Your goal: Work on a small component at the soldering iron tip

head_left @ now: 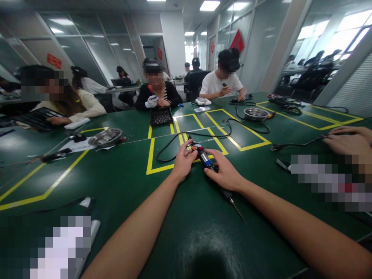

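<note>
A corded electric screwdriver (205, 158) lies slantwise over the green table, between my hands. It has a black body, a silver and blue band, and a long thin metal bit pointing back towards me. My left hand (185, 161) is closed on its far end, beside small orange and red parts. My right hand (222, 170) curls round the body, thumb on the near side and fingers on the far side. A black cord (171, 148) loops away from the far end. Some of my fingertips are hidden behind the tool.
Yellow tape (162, 169) marks rectangles on the table (139, 217). Metal bowls stand left (106, 137) and right (257, 113). A black tray (161, 117) of small parts sits before a co-worker opposite. Another person's hands (350, 141) hold a cable at right. More people sit around.
</note>
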The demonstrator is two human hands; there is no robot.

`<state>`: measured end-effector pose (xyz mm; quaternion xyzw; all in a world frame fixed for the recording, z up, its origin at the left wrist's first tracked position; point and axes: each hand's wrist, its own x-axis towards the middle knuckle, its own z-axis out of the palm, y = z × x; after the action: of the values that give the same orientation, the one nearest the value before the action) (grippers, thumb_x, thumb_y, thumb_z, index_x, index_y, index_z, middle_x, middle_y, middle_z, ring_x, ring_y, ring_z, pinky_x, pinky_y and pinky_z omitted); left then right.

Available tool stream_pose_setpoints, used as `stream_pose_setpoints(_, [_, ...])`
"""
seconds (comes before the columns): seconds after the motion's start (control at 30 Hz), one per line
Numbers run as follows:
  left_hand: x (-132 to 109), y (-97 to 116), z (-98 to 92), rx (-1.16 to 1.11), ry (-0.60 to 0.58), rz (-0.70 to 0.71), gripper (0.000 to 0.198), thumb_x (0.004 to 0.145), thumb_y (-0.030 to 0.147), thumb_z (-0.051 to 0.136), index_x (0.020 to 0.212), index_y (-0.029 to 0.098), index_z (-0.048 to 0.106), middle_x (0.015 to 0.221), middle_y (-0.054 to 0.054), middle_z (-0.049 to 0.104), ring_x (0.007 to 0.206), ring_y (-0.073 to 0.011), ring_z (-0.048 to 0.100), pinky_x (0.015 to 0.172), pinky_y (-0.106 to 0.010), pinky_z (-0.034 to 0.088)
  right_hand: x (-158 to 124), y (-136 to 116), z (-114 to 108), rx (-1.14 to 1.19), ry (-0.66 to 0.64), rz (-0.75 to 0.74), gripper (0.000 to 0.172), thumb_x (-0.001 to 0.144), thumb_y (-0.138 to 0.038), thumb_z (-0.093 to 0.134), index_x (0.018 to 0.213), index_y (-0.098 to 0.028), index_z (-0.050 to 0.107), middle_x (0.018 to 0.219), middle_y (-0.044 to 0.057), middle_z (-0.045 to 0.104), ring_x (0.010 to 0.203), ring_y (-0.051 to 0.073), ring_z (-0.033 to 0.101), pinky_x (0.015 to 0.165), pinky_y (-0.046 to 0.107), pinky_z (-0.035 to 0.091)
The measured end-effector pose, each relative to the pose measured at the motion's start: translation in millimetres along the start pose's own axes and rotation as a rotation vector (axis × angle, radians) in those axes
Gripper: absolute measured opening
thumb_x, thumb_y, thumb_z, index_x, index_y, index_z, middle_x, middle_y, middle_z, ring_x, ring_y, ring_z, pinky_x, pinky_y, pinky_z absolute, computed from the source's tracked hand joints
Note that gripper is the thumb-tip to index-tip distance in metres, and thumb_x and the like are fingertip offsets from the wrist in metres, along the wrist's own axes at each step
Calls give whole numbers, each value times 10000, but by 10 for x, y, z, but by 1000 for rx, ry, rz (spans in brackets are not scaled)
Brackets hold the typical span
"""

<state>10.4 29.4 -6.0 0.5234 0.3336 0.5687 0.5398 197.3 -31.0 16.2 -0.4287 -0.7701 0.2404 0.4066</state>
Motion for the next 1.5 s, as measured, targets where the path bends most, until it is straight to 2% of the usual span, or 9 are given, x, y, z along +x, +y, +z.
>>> stream_pose_setpoints(0.1, [-7,15,-22,-14,-22,2,645,812,307,775,1393,231,504,1097,-87,729,1008,-220,716,959,-399,563,3,41,44,216,-26,237,782,852,-303,685,1535,-226,311,1486,193,459,961,245,708,851,463,608])
stream_pose_setpoints(0.2, [-7,-3,-39,-24,-41,-2,519,812,327,773,1272,217,562,1100,-89,733,999,-219,720,949,-399,569,23,56,71,504,-131,441,810,867,-344,697,1529,-235,243,1244,146,623,700,184,721,638,374,624])
stream_pose_setpoints(0.3, [-1,-35,-40,-13,-27,-9,436,804,346,778,1163,202,575,1079,-87,736,958,-211,723,922,-399,579,41,47,83,652,-177,473,711,861,-317,716,1454,-211,339,905,26,674,593,161,694,542,296,587])
stream_pose_setpoints(0.37, [3,-45,-29,5,-13,-12,417,808,360,772,1135,204,566,1051,-79,740,939,-209,727,906,-392,583,45,40,90,663,-152,467,679,847,-288,728,1421,-198,375,799,-13,663,544,147,670,503,268,564])
stream_pose_setpoints(0.63, [11,-31,-1,-1,-24,-22,354,868,387,703,1106,230,494,915,-26,726,854,-180,728,862,-360,587,38,43,135,657,-64,480,689,822,-251,732,1415,-165,391,710,-31,671,486,142,642,460,256,545])
stream_pose_setpoints(0.9, [34,-137,-36,187,46,42,257,911,330,631,1089,204,496,1107,-74,643,950,-192,693,841,-382,610,44,36,147,668,-4,494,683,805,-251,740,1402,-166,418,684,-32,672,470,144,635,436,245,530])
stream_pose_setpoints(1.1, [10,-131,-18,283,55,46,266,918,369,631,1083,199,511,1121,-62,598,862,-163,689,792,-374,629,38,23,138,654,-2,495,658,814,-248,727,1392,-159,427,666,-30,672,474,148,634,440,246,533])
stream_pose_setpoints(1.23, [10,-130,-16,268,58,60,284,938,436,600,1070,193,537,1073,-57,609,846,-169,696,759,-369,636,36,27,139,652,-8,478,661,812,-247,725,1394,-164,422,666,-29,677,467,150,632,440,249,531])
stream_pose_setpoints(1.5, [58,-150,-33,86,155,-46,298,930,465,612,1000,184,542,923,-31,652,732,-158,702,692,-344,635,36,-4,127,642,-22,474,701,806,-267,738,1422,-160,419,660,-28,675,470,148,628,455,255,538])
